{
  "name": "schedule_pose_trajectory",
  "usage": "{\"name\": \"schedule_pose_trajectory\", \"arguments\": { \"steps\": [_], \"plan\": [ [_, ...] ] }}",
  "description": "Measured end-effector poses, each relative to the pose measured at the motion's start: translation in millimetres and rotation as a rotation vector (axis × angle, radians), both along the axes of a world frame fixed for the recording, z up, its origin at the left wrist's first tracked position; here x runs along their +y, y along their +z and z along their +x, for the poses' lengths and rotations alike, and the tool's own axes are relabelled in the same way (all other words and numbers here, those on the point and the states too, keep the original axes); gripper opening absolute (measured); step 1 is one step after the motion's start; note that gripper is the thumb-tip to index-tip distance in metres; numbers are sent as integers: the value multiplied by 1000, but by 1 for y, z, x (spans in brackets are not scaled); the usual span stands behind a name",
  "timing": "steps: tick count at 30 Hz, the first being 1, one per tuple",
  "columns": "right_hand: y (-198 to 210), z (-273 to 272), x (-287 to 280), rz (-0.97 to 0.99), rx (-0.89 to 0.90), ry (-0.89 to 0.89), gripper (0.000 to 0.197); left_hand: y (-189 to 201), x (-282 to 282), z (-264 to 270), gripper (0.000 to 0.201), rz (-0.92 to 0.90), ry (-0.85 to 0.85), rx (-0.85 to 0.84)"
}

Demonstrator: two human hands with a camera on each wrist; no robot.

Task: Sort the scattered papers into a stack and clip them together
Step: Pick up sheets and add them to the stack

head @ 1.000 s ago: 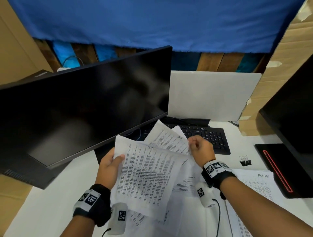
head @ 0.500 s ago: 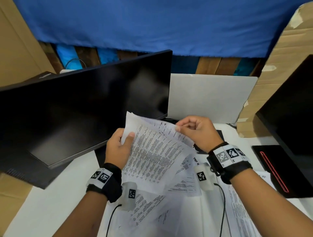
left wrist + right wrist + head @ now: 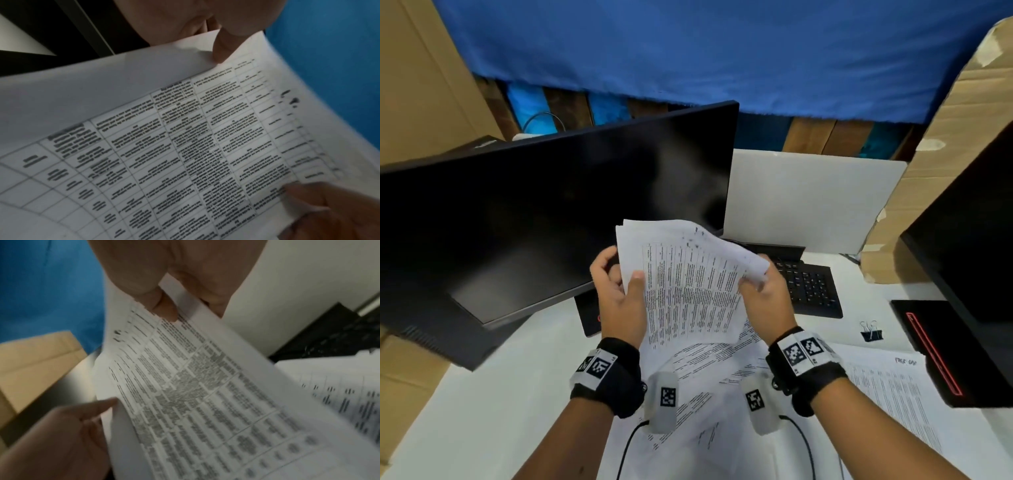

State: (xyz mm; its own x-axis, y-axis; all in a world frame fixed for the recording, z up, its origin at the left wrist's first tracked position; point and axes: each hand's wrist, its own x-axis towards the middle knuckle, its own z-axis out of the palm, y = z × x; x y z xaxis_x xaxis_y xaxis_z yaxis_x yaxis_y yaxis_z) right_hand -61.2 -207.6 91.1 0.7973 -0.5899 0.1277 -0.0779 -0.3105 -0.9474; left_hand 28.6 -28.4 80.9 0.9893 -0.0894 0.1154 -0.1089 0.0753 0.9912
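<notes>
A loose bundle of printed sheets (image 3: 688,284) hangs in the air in front of me, tables of small text facing up. My left hand (image 3: 619,294) holds its left edge, thumb on top (image 3: 223,48). My right hand (image 3: 765,294) pinches the right edge, thumb on the print (image 3: 164,308). The sheets (image 3: 185,146) curve and are not squared up. More printed papers (image 3: 709,370) lie on the white desk under my wrists, and another sheet (image 3: 890,387) lies at the right. A black binder clip (image 3: 871,332) sits on the desk right of my right hand.
A dark monitor (image 3: 544,219) leans at the left, close behind the sheets. A black keyboard (image 3: 808,287) lies behind my right hand. A second monitor's base (image 3: 941,346) with a red line stands at the right. Cardboard boxes (image 3: 941,164) and a white board (image 3: 808,198) bound the desk.
Both hands have lifted the sheets higher off the desk and brought them together into one bundle. My right hand has shifted from the far corner to the right edge.
</notes>
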Motion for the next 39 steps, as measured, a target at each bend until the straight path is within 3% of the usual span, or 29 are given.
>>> {"name": "schedule_pose_trajectory", "arguments": {
  "steps": [4,10,15,19,25,29,31,34,39],
  "plan": [
    [-3,3,8,116,-76,-74,12,-5,-2,-9,36,-39,-52,110],
    [-26,-8,18,255,51,-125,27,-26,3,-28,36,48,-58,258],
    [-23,-9,13,342,-45,-171,30,-22,1,-32,33,20,-55,259],
    [-35,-14,23,323,49,-186,22,-37,-1,-38,37,48,-65,328],
    [-48,-16,17,255,99,-172,40,-41,-3,-39,34,113,-52,345],
    [-40,-33,1,183,27,-229,20,-29,-16,-45,21,176,-92,284],
    [-32,-50,-19,123,-25,-336,18,-25,-36,-50,18,267,-159,241],
    [-26,-91,-58,60,13,-500,33,-28,-79,-68,29,472,-388,223],
    [-42,-175,-128,-65,392,-638,43,-43,-146,-122,23,698,-863,286]
  ]
}}
